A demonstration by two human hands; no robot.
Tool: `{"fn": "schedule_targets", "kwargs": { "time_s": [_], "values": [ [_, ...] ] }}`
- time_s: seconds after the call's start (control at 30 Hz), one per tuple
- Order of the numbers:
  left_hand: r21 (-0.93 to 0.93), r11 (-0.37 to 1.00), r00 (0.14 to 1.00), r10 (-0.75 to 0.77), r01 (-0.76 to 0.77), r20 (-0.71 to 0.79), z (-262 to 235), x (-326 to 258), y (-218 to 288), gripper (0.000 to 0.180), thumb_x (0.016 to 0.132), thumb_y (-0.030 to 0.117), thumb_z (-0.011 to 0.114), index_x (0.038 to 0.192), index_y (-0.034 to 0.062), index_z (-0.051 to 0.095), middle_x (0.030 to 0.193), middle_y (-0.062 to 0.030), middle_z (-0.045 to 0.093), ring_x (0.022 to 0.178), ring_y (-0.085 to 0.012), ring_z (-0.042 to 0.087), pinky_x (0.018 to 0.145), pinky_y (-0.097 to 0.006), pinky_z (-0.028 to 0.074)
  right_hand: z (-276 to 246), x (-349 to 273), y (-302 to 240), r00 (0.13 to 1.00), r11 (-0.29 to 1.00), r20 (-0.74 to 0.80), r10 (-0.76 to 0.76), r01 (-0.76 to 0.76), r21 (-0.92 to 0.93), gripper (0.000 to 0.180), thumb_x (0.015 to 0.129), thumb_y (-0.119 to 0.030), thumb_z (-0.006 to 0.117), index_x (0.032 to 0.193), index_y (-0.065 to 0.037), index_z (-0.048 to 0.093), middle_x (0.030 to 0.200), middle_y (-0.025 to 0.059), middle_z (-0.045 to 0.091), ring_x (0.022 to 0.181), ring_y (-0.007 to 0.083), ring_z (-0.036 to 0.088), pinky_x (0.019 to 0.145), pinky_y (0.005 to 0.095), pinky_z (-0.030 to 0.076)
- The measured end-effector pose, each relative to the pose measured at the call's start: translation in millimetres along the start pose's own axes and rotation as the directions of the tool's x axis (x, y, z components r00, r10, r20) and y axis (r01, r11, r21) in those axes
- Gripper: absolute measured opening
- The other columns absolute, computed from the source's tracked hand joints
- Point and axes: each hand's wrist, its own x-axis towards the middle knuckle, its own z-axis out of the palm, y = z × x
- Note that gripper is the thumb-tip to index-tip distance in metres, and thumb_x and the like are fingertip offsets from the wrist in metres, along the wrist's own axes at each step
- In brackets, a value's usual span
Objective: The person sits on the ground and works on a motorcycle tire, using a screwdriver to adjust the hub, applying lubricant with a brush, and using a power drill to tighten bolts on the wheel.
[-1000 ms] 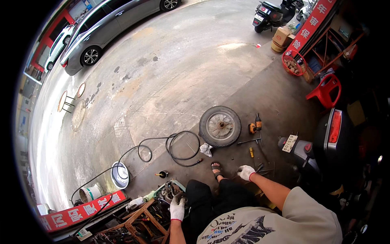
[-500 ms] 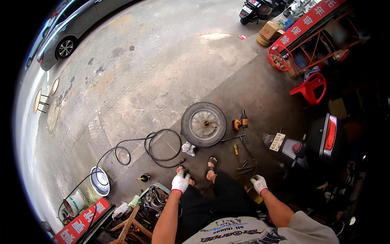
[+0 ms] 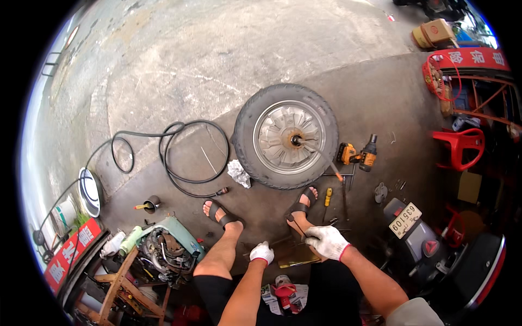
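Below the wheel, right hand gripping a thin tool, left hand beside

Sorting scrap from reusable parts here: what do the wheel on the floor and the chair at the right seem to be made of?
The wheel has a matte black tyre, apparently rubber, round a dull silver hub, likely cast metal with a rusty centre. The red chair looks like glossy moulded plastic.

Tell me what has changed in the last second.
The view has dropped closer to the wheel. Both gloved hands came forward and down: the right hand now grips a thin rod beside the right foot, the left hand hangs low between the legs. Wheel, hose and drill stayed put.
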Motion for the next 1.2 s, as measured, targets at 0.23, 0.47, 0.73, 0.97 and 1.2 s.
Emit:
{"fn": "schedule_targets", "kwargs": {
  "time_s": [0.23, 0.47, 0.73, 0.97, 1.2],
  "values": [
    [0.455, 0.886, 0.967, 0.184, -0.086, -0.175, 149, 113, -42, 0.057, 0.087, 0.025, 0.063, 0.14, 0.0086, 0.052, 0.144, -0.0163, 0.058, 0.134, -0.0341, 0.055, 0.108, -0.05, 0.044, -33, 126, 33, 0.947, 0.919, 0.275, -0.166, 0.249, -0.306, 0.012, 0.092, -0.017, 0.062, 0.098, -0.007, 0.067, 0.081, 0.0167, 0.068, 0.077, 0.0379, 0.068, 0.07, 0.0484, 0.054],
    [0.429, 0.698, 0.65, 0.069, -0.573, 0.757, 182, 275, -95, 0.051, 0.092, 0.022, 0.059, 0.138, 0.0006, 0.055, 0.131, -0.0231, 0.065, 0.119, -0.0385, 0.064, 0.106, -0.046, 0.047, -44, 155, 31, 0.811, 0.754, 0.347, -0.47, 0.574, -0.32, 0.02, 0.077, -0.009, 0.064, 0.096, -0.004, 0.061, 0.075, 0.0101, 0.062, 0.065, 0.0315, 0.065, 0.065, 0.0416, 0.052],
    [0.3, 0.819, 0.864, 0.502, -0.488, 0.035, 51, 272, 18, 0.044, 0.094, 0.027, 0.056, 0.131, 0.0039, 0.061, 0.126, -0.0206, 0.067, 0.117, -0.0375, 0.065, 0.104, -0.046, 0.048, -9, 109, 12, 0.766, 0.612, 0.28, -0.579, 0.635, -0.471, 0.012, 0.09, -0.019, 0.065, 0.091, -0.008, 0.063, 0.07, 0.0098, 0.059, 0.066, 0.0335, 0.065, 0.068, 0.0436, 0.053],
    [0.255, 0.538, 0.446, 0.828, -0.804, -0.341, -9, 212, 112, 0.04, 0.095, 0.032, 0.054, 0.124, 0.0068, 0.066, 0.123, -0.0185, 0.07, 0.115, -0.0366, 0.066, 0.102, -0.046, 0.05, 15, 67, 0, 0.782, 0.531, 0.147, -0.606, 0.536, -0.656, 0.025, 0.082, -0.03, 0.074, 0.097, -0.01, 0.07, 0.093, 0.0134, 0.06, 0.084, 0.0345, 0.066, 0.073, 0.0442, 0.054],
    [0.454, 0.404, 0.325, 0.913, -0.794, -0.246, -45, 201, 134, 0.041, 0.096, 0.04, 0.054, 0.116, 0.0088, 0.071, 0.116, -0.0191, 0.072, 0.108, -0.0397, 0.067, 0.097, -0.047, 0.052, 14, 36, 21, 0.635, 0.607, -0.137, -0.761, 0.619, -0.498, 0.018, 0.084, -0.014, 0.07, 0.1, -0.007, 0.072, 0.09, 0.0132, 0.063, 0.086, 0.033, 0.067, 0.078, 0.041, 0.054]
  ]
}}
